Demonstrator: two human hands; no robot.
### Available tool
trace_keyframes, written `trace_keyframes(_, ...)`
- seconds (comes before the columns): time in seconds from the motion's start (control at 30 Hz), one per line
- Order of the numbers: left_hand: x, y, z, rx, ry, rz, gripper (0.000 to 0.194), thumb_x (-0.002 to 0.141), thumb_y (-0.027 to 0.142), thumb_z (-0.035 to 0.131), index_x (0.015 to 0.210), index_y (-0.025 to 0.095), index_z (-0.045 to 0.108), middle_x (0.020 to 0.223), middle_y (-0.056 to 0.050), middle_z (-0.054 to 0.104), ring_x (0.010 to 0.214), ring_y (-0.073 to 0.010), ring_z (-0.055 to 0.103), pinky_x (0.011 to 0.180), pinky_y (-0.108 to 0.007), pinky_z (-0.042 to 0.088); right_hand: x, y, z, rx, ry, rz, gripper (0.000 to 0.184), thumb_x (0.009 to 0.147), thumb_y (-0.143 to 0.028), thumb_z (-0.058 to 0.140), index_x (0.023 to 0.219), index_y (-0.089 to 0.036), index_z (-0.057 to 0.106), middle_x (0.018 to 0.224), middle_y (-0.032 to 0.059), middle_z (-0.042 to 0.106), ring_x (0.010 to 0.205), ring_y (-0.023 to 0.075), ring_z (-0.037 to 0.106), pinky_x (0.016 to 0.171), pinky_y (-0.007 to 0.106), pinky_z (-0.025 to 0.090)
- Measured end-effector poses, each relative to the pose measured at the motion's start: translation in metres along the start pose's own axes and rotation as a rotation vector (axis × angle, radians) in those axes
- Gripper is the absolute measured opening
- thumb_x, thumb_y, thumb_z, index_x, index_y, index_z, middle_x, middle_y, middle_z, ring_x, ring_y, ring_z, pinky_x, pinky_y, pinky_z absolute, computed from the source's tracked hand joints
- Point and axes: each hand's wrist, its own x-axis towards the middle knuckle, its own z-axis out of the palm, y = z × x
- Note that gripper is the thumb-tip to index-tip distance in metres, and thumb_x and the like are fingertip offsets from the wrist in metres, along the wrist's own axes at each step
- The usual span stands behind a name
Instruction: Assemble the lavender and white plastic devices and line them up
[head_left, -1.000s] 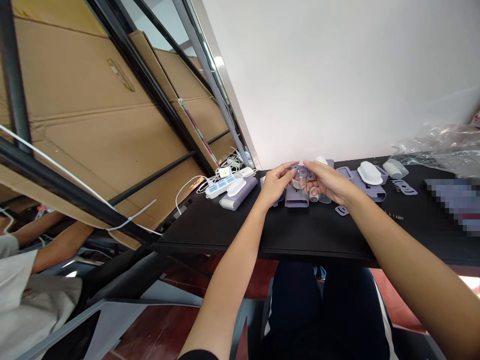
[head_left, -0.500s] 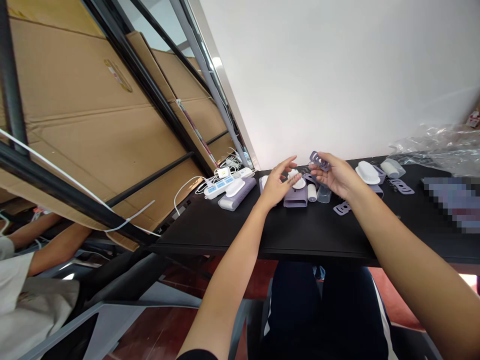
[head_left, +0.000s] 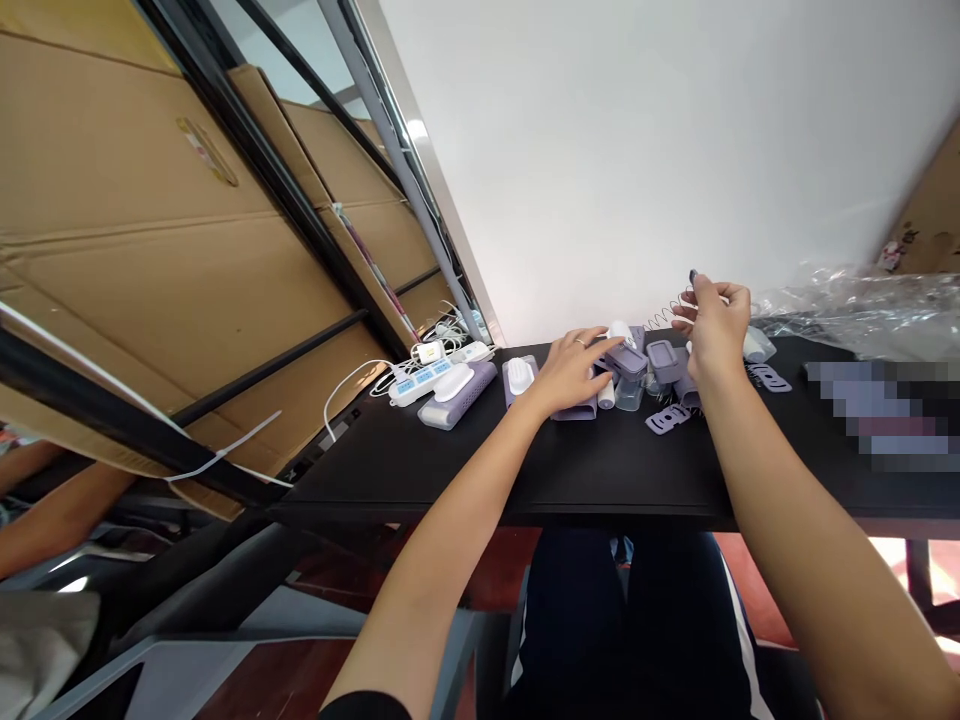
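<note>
My right hand [head_left: 716,328] is raised above the back of the black table [head_left: 495,480], pinching a thin metal coil spring [head_left: 669,314]. My left hand [head_left: 574,372] lies low over a lilac plastic housing [head_left: 577,409], its fingertips close to a small white part [head_left: 619,332]. Two lilac rectangular pieces [head_left: 626,360] stand between my hands, with a clear plastic cup [head_left: 628,394] and a white cylinder [head_left: 606,396] in front. A flat lilac bracket [head_left: 667,419] lies nearer me.
To the left stand a white oval part on a lilac base [head_left: 519,377], a vented lilac box [head_left: 457,395] and a white power strip [head_left: 420,387] with cables. Clear plastic film [head_left: 862,300] lies at the right. Cardboard sheets [head_left: 150,200] rise at the left, beside a co-worker's arm [head_left: 52,510].
My right hand has moved right and now pinches the spring instead of the lilac-capped clear piece. My left hand has shifted right over the parts, and the view has turned slightly.
</note>
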Motion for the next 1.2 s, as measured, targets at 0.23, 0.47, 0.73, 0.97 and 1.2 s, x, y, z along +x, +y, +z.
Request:
trace_keyframes(0.23,0.048,0.009,-0.004,0.007,-0.191,0.07,0.038,0.081,0.032,0.078,0.119,0.027,0.073,0.124,-0.007,0.073,0.125,-0.0301,0.058,0.114,-0.049,0.036,0.013,0.003,-0.011,0.216,0.129,0.147,0.023,0.092,-0.036,0.061,0.093,-0.027,0.04,0.08,-0.0064,0.06,0.065,0.0069,0.066,0.057,0.015,0.054)
trace_keyframes(0.47,0.015,-0.017,0.004,-0.957,0.348,-0.403,0.052,0.095,0.062,0.056,0.122,0.018,0.069,0.115,-0.01,0.074,0.093,-0.0183,0.069,0.076,-0.028,0.054,0.007,0.005,-0.005,0.343,0.064,0.12,0.036,0.085,-0.043,0.073,0.091,-0.026,0.041,0.078,-0.007,0.062,0.068,0.008,0.068,0.067,0.02,0.06)
trace_keyframes(0.73,0.011,-0.009,0.003,-1.304,0.43,-0.43,0.047,0.09,0.058,0.068,0.119,0.021,0.068,0.1,-0.006,0.072,0.074,-0.0145,0.066,0.057,-0.024,0.053,-0.012,0.01,0.01,0.323,-0.032,0.076,0.047,0.076,-0.049,0.084,0.088,-0.027,0.044,0.077,-0.0083,0.063,0.068,0.0099,0.07,0.063,0.022,0.062)
trace_keyframes(0.97,0.011,-0.004,-0.002,-1.315,0.434,-0.472,0.039,0.091,0.051,0.069,0.117,0.022,0.068,0.098,-0.005,0.07,0.074,-0.014,0.065,0.061,-0.025,0.055,-0.017,0.008,0.014,0.336,-0.05,0.017,0.049,0.075,-0.05,0.084,0.089,-0.027,0.044,0.079,-0.0069,0.063,0.069,0.0103,0.07,0.066,0.023,0.062)
trace_keyframes(1.2,0.01,0.005,-0.006,-1.318,0.419,-0.481,0.039,0.091,0.046,0.07,0.122,0.023,0.066,0.1,-0.004,0.069,0.083,-0.0167,0.069,0.069,-0.028,0.059,-0.022,0.011,0.017,0.31,-0.061,-0.016,0.048,0.076,-0.051,0.083,0.089,-0.027,0.044,0.08,-0.0062,0.063,0.07,0.01,0.07,0.067,0.023,0.062)
